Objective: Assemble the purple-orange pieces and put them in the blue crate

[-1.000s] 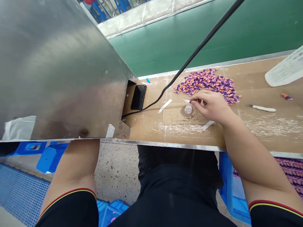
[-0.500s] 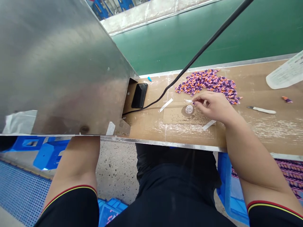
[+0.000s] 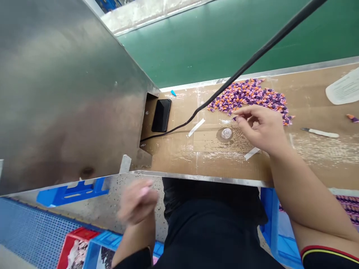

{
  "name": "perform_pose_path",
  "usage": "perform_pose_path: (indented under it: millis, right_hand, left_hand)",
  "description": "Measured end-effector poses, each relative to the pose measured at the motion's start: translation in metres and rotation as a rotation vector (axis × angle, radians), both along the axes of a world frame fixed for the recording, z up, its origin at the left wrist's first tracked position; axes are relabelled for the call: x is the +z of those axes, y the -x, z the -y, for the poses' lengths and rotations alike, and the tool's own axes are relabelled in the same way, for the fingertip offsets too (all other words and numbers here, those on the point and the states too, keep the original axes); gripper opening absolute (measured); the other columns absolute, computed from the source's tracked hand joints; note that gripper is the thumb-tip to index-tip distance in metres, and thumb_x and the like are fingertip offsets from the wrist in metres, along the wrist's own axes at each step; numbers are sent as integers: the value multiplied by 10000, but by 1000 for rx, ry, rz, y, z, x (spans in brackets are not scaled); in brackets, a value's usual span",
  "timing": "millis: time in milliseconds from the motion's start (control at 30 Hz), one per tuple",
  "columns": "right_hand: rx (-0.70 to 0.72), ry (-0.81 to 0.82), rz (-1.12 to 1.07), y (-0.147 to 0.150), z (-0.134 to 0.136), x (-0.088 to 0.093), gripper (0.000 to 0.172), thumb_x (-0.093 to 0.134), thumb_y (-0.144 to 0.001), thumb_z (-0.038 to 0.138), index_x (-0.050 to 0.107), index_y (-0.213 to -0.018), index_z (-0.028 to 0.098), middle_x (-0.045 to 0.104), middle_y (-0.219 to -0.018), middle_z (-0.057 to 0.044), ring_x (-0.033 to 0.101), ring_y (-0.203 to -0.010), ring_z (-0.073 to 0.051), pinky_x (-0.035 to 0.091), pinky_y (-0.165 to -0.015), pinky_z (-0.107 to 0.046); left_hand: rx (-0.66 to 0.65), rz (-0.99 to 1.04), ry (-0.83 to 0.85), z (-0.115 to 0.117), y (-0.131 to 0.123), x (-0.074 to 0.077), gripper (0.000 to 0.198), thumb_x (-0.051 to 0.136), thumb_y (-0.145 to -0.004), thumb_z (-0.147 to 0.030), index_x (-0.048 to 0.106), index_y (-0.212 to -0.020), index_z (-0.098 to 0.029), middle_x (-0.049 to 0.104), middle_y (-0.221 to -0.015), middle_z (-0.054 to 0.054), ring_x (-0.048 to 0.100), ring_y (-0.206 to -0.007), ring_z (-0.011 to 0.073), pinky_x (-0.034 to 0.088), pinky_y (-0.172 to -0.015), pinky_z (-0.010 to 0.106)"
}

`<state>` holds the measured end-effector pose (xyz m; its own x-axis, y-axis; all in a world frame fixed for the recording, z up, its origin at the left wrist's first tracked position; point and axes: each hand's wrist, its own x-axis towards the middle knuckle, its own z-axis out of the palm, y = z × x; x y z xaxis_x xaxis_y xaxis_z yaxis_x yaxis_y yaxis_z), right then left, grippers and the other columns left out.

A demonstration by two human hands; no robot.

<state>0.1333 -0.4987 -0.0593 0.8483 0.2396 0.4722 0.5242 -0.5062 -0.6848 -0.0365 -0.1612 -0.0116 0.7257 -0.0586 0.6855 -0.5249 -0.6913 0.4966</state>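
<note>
My right hand (image 3: 262, 127) is over the bench, thumb and forefinger pinched on a small purple piece (image 3: 235, 118). It resembles the pieces in the purple, orange and pink pile (image 3: 252, 93) just behind the hand. Left of these fingers, a small clear round dish (image 3: 226, 133) sits on a wet, taped-down cardboard patch (image 3: 204, 144). My left hand (image 3: 137, 203), smeared by motion, is in front of the bench edge, below the metal housing. Its fingers look closed around something small and pink (image 3: 144, 192), whose kind is too blurred to make out.
A metal housing (image 3: 70, 97) fills the left, with a phone (image 3: 161, 116) by its opening. A black cable (image 3: 224, 87) slants across the bench. To the right lie a white-handled knife (image 3: 322, 132), one loose piece (image 3: 352, 118) and a pale container (image 3: 343, 89). Bins (image 3: 97, 250) stand below.
My left hand has come out from under the metal housing, moving right to the bench's front edge. My right hand keeps its pinch near the dish. The camera view has shifted slightly.
</note>
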Motion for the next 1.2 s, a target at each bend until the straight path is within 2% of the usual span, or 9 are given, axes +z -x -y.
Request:
perform_pose_path:
  millis: [33, 167, 267, 400, 600, 833, 933, 1067, 1200]
  right_hand:
    - [-10, -35, -6, 1, -1, -2, 165, 722, -975, 263, 856, -1070, 250, 840, -920, -27, 655, -605, -149, 528, -570, -310]
    - [3, -134, -68, 4, -7, -11, 117, 760, -954, 239, 854, -1020, 257, 838, -929, -32, 701, -663, -153, 545, -571, -291]
    - [20, -258, -139, 6, -11, -15, 96, 772, -964, 246, 847, -1024, 261, 837, -935, -33, 772, -776, -177, 615, -648, -295]
    - [52, -402, -197, 5, -12, -14, 71, 780, -982, 227, 820, -1023, 269, 827, -918, -14, 798, -786, -165, 667, -696, -287]
    - [140, -428, -376, 9, -14, -4, 100, 831, -1010, 351, 793, -1014, 259, 808, -813, -5, 778, -645, -156, 663, -572, -257]
    - [126, -419, -475, 21, -21, -2, 270, 847, -1008, 530, 798, -1023, 265, 822, -880, -17, 812, -675, -171, 719, -636, -279]
    - [130, -443, -490, 23, -21, -2, 276, 850, -1008, 538, 803, -1036, 267, 826, -900, -22, 826, -722, -175, 734, -690, -287]
    - [174, -457, -545, 25, -22, 2, 285, 837, -1019, 547, 802, -1032, 264, 856, -943, -50, 847, -822, -202, 760, -799, -345]
    - [190, -487, -541, 26, -24, 4, 267, 874, -994, 522, 807, -1011, 264, 862, -958, -48, 855, -842, -208, 760, -786, -343]
  left_hand:
    - [-63, 34, -45, 10, 1, -13, 415, 714, -1078, -269, 712, -1463, -423, 850, -923, -46, 808, -701, 145, 709, -684, 239]
    - [-377, 117, -172, 53, -31, -41, 472, 712, -1050, -103, 669, -1520, -114, 869, -1153, 146, 869, -1093, 239, 740, -971, 311]
    - [-448, 164, 23, 82, -76, -46, 425, 788, -1003, -92, 749, -1419, -169, 878, -1144, 98, 874, -1046, 197, 720, -991, 260]
    - [-407, -175, 378, 107, -115, -58, 158, 811, -1020, -224, 873, -1163, -247, 886, -1052, 47, 874, -907, 163, 725, -867, 234]
    - [-383, -463, 662, 108, -132, -80, 146, 862, -978, -348, 900, -1045, -223, 881, -1060, 96, 877, -965, 219, 742, -892, 336]
    - [-371, -591, 826, 112, -132, -83, 376, 864, -981, -479, 846, -1239, -205, 883, -1086, 97, 875, -1008, 225, 738, -939, 358]
    - [-360, -637, 854, 115, -130, -88, 394, 858, -976, -531, 843, -1145, -176, 878, -1110, 130, 869, -1030, 231, 728, -969, 370]
    - [-338, -749, 870, 116, -128, -92, 464, 875, -936, -608, 826, -1027, -156, 867, -1003, 127, 841, -882, 193, 705, -839, 311]
    - [-355, -797, 902, 116, -127, -88, 448, 913, -893, -606, 863, -978, -169, 866, -998, 112, 804, -813, 166, 687, -771, 293]
